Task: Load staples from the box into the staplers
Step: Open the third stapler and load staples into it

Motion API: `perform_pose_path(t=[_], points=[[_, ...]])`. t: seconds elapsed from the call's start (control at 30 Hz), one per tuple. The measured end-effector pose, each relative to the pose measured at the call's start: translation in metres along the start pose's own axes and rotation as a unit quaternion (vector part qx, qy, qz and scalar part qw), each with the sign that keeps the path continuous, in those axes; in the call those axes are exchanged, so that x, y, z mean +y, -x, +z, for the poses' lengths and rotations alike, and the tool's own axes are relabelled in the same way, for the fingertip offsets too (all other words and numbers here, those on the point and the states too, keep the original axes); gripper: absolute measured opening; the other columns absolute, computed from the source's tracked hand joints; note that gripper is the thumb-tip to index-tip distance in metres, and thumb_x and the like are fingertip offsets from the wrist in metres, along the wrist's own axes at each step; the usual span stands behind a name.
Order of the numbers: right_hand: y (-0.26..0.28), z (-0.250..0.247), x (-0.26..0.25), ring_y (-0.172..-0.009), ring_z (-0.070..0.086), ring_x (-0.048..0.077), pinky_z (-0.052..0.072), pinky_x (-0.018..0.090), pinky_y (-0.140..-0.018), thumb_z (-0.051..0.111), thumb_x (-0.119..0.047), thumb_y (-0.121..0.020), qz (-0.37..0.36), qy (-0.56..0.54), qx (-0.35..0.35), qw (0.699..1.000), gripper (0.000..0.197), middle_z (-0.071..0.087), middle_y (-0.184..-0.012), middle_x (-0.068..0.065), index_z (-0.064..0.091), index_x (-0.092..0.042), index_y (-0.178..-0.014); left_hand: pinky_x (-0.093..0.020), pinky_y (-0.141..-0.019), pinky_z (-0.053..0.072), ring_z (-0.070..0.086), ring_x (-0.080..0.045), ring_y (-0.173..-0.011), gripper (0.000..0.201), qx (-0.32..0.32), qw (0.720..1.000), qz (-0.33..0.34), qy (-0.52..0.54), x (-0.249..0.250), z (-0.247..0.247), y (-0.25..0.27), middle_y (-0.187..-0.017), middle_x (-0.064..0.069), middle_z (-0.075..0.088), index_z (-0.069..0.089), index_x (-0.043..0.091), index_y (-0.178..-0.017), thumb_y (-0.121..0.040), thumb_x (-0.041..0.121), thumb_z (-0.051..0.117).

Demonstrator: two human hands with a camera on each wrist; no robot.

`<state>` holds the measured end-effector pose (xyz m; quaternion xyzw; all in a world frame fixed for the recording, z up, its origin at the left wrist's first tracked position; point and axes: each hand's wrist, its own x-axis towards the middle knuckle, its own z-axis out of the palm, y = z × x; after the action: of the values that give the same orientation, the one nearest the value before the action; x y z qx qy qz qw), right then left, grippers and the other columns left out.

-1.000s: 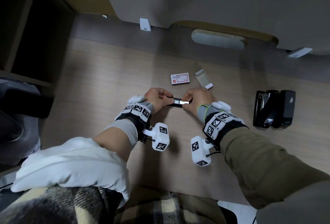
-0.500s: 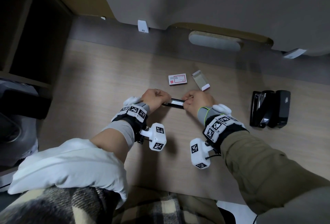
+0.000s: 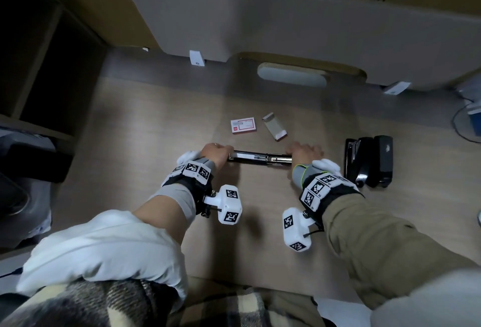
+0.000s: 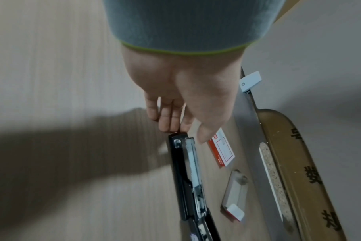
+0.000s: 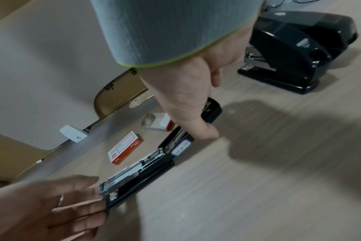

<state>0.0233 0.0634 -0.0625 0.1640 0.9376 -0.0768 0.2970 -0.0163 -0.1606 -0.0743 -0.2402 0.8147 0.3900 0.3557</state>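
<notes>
The right wrist view shows what the head view cannot: the black stapler (image 5: pixel 146 164) lies swung fully open on the table (image 5: pixel 258 179), its metal staple channel bared, while two more black staplers (image 3: pixel 369 161) stand well to the right. Half a second ago the hands were close together over a short stretch of stapler; now they are far apart at its two ends. The left hand (image 3: pixel 216 153) touches the left end with nearly straight fingers, the right hand (image 3: pixel 304 153) curls over the right end, and the red-and-white staple box (image 3: pixel 243 125) and its open tray (image 3: pixel 274 127) lie just beyond.
</notes>
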Motion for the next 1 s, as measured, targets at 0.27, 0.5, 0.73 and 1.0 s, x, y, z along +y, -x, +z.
perform_pose_path(t=[0.27, 0.5, 0.73, 1.0], points=[[0.013, -0.023, 0.022, -0.105, 0.062, 0.031, 0.047, 0.030, -0.086, 0.062, -0.016, -0.086, -0.019, -0.079, -0.014, 0.997, 0.025, 0.065, -0.115, 0.009, 0.070, -0.019, -0.110, -0.040, -0.088, 0.051, 0.066, -0.035, -0.085, 0.056, 0.012, 0.996, -0.031, 0.086, 0.000, 0.029, 0.010, -0.089, -0.016, 0.071, 0.068, 0.011, -0.078, -0.069, 0.064, 0.052], [0.023, -0.035, -0.003, -0.091, 0.065, 0.021, 0.052, 0.028, -0.079, 0.079, -0.021, -0.069, -0.112, -0.145, -0.007, 0.983, 0.027, 0.064, -0.092, -0.007, 0.069, -0.029, -0.093, -0.043, -0.097, 0.046, 0.065, -0.039, -0.101, 0.099, -0.025, 0.986, -0.028, 0.161, 0.004, 0.038, 0.018, -0.120, -0.025, 0.066, 0.066, 0.002, -0.111, -0.055, 0.082, 0.051], [0.023, -0.013, -0.036, -0.097, 0.067, 0.021, 0.052, 0.027, -0.081, 0.076, -0.023, -0.073, -0.125, -0.110, -0.035, 0.985, 0.030, 0.072, -0.103, -0.005, 0.072, -0.031, -0.102, -0.045, -0.103, 0.045, 0.068, -0.024, -0.099, 0.094, -0.102, 0.984, -0.030, 0.146, 0.006, 0.011, 0.041, -0.112, -0.007, 0.070, 0.056, 0.011, -0.127, -0.067, 0.084, 0.053], [0.020, -0.006, -0.057, -0.093, 0.066, 0.024, 0.054, 0.029, -0.080, 0.077, -0.025, -0.072, -0.077, -0.053, -0.064, 0.994, 0.029, 0.069, -0.103, -0.003, 0.071, -0.030, -0.101, -0.035, -0.084, 0.050, 0.071, -0.025, -0.093, 0.060, -0.118, 0.989, -0.011, 0.087, 0.000, 0.010, 0.015, -0.103, -0.008, 0.075, 0.068, 0.012, -0.104, -0.081, 0.067, 0.061]])
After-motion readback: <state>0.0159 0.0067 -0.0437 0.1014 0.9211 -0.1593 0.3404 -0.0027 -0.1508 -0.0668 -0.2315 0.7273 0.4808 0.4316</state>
